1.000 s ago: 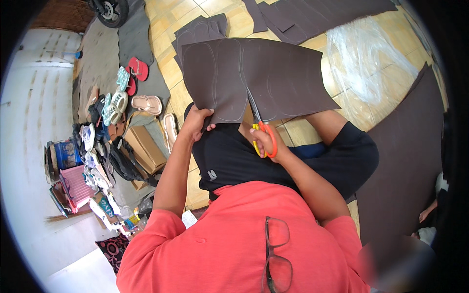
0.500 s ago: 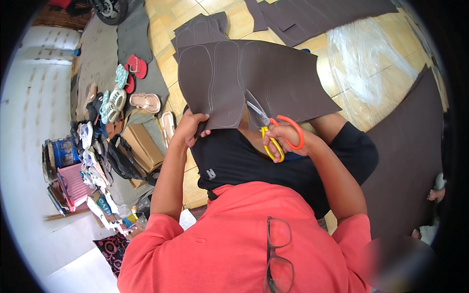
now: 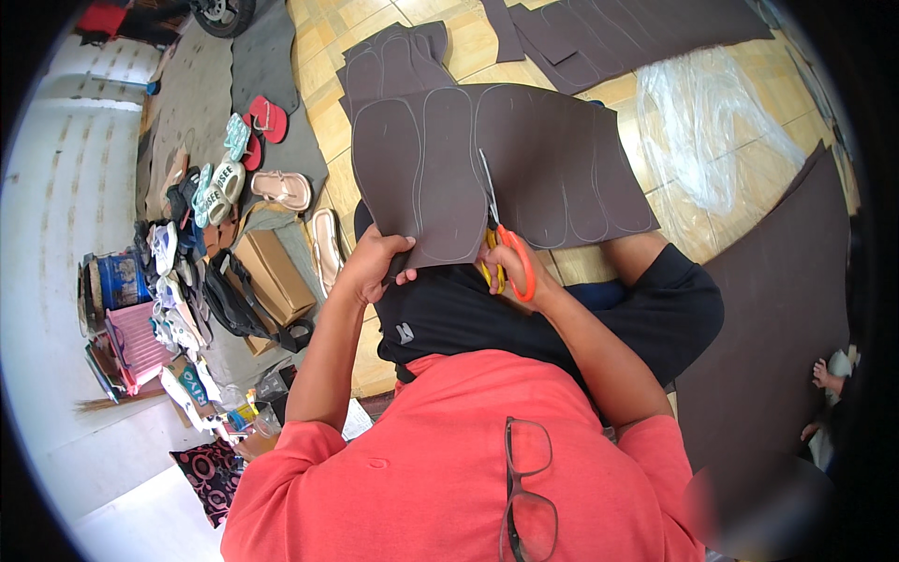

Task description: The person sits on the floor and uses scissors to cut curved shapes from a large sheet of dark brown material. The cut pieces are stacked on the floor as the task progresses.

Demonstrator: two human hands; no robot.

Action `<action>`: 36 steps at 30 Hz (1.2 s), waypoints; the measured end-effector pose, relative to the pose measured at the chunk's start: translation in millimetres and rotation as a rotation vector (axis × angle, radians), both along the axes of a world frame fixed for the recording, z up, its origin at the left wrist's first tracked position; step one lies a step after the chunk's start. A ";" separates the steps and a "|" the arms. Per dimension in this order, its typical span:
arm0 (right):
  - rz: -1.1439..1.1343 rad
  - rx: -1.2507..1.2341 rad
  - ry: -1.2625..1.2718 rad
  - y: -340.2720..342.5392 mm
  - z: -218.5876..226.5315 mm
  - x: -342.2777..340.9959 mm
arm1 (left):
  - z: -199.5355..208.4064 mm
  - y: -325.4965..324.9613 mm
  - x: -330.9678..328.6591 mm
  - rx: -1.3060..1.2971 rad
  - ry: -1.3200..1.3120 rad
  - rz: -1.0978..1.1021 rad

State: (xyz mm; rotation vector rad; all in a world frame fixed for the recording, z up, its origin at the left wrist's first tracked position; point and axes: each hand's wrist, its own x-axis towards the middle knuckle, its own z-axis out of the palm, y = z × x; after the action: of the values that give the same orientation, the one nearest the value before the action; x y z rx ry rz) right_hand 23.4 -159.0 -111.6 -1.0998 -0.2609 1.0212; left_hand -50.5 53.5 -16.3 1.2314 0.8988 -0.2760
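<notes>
A dark brown rubber sheet (image 3: pixel 562 159) with several pale sole outlines drawn on it lies over my lap and the tiled floor. My left hand (image 3: pixel 375 262) pinches its near edge at the left. My right hand (image 3: pixel 515 272) grips orange-handled scissors (image 3: pixel 496 239), whose blades run up into the sheet along a drawn line. My black-trousered legs are below the sheet.
More dark sheets (image 3: pixel 637 33) and cut pieces (image 3: pixel 398 56) lie farther off, with clear plastic wrap (image 3: pixel 712 122) at right. A large dark sheet (image 3: pixel 777 309) lies to my right. Sandals (image 3: pixel 262 117), a cardboard box (image 3: pixel 272 272), bags and clutter line the left. Another person's hand (image 3: pixel 829 375) shows at right.
The scissors' handles opened wide half a second ago and have now closed, with the blades farther into the sheet. The sheet has shifted slightly; my left hand keeps hold of its edge.
</notes>
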 end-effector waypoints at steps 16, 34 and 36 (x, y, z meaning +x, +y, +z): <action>-0.097 -0.164 -0.140 1.2 15.8 -0.1 | 6.1 -2.8 -11.6 -0.088 -0.031 0.073; -0.210 -0.285 -0.205 25.3 39.5 -10.7 | -0.6 -21.8 -30.5 -0.286 -0.126 0.061; -0.225 -0.287 -0.150 29.0 35.4 -13.5 | -0.6 -24.0 -31.6 -0.310 -0.134 0.074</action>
State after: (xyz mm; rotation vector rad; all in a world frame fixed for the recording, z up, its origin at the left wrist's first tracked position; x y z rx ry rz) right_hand 10.0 -130.0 -76.2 -1.4347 -0.1083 0.7912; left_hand -82.2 29.5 -16.9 0.9165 0.7519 -0.2596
